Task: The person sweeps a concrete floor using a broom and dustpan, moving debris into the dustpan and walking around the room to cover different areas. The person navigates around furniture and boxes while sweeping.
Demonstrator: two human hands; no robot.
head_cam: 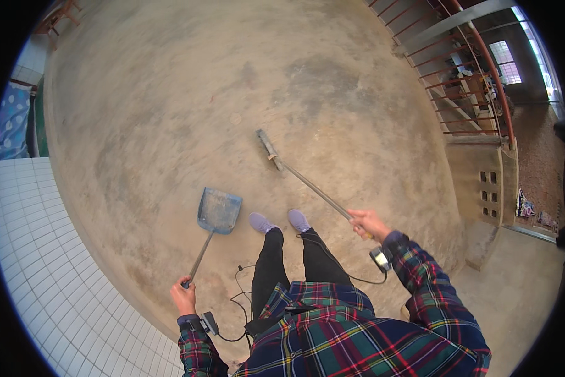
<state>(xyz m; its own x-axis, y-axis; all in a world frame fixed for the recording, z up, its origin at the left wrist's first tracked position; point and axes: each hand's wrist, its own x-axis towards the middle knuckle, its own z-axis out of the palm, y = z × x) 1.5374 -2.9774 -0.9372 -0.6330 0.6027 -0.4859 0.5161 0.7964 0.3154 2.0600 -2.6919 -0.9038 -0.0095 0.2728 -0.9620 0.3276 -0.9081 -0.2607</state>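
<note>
My left hand [183, 297] grips the upper end of a long-handled blue dustpan [219, 210]. The pan is at the floor to the left of my feet, its open edge facing away from me. It has a dusty, worn inside, and no heap of dirt can be made out in it. My right hand [368, 224] is closed around the metal handle of a broom [315, 188]. The narrow grey broom head [269, 150] is at the floor ahead of my shoes, beyond the dustpan and to its right.
The stained concrete floor [169, 118] spreads ahead. A white tiled wall [42, 226] curves along the left. Red metal railings [461, 85] and a low wall with holes [475, 184] border the right. A wooden stool [56, 19] stands far left. Cables [237, 297] hang by my legs.
</note>
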